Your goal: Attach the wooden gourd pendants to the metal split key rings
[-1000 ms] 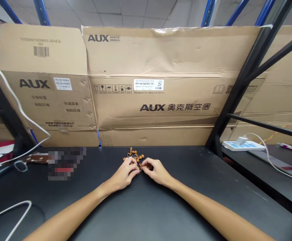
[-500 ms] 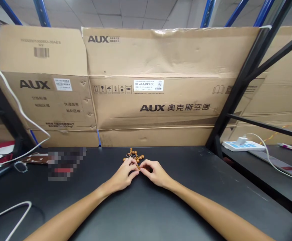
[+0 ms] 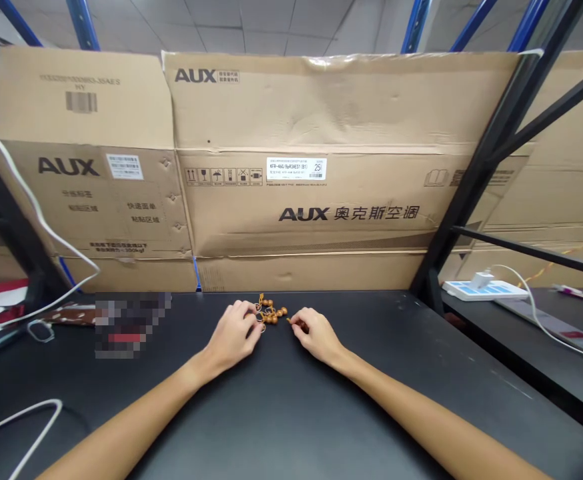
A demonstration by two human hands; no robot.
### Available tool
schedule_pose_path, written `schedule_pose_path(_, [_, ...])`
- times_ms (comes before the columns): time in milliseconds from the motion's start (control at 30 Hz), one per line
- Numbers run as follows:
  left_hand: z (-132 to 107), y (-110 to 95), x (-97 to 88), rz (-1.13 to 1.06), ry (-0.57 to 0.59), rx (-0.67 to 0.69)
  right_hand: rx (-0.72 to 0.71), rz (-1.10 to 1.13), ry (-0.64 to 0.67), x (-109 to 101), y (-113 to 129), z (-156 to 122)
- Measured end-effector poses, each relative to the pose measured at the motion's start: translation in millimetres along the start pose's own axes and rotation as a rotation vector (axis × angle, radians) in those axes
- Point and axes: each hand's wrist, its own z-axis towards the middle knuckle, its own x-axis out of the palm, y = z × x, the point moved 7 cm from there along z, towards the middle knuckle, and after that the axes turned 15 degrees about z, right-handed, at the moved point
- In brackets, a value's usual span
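A cluster of small round wooden beads (image 3: 271, 312) with thin metal rings lies on the black tabletop (image 3: 371, 373), near its far edge. My left hand (image 3: 234, 327) rests at the cluster's left side, its fingertips closed at a metal ring (image 3: 261, 325). To the right, my right hand (image 3: 317, 335) pinches a small brown piece (image 3: 290, 321) between its fingertips, a short gap from the beads. The exact hold of each hand is partly hidden by the fingers.
Flattened AUX cardboard cartons (image 3: 301, 173) stand behind the table's far edge, between blue and black rack posts. A white power strip (image 3: 486, 290) with a plug sits on a lower surface at right. White cables (image 3: 16, 423) lie at front left; a pixelated patch (image 3: 131, 325) covers part of the tabletop.
My hands have moved apart, the left shifting left beside the beads and the right shifting right with the small brown piece. The bead cluster stays in about the same place.
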Motion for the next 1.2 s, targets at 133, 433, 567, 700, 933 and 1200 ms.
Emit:
schedule_pose_path(133, [0.0,26.0,7.0,0.173,0.001,-0.142,0.068,-0.130,0.003,-4.1,-5.4,0.7])
schedule_pose_path(433, [3.4,42.3,-3.5,0.222,-0.056,-0.248,0.126,-0.279,0.035,-4.9,-6.1,0.0])
schedule_pose_path(567, [-0.5,54.6,4.0,0.321,0.058,-0.296,0.131,-0.341,0.027,-6.2,-9.5,0.4])
schedule_pose_path(700, [-4.9,57.9,11.9,0.377,0.159,-0.330,0.138,-0.353,0.008,-7.5,-10.3,0.5])
schedule_pose_path(933, [-2.7,31.3,12.8,0.215,0.111,-0.141,0.113,-0.335,-0.053,-9.9,-5.1,-0.8])
schedule_pose_path(1200, [-5.4,-5.3,10.0,-0.123,0.135,0.100,-0.195,-0.129,-0.044,-4.2,23.1,-5.7])
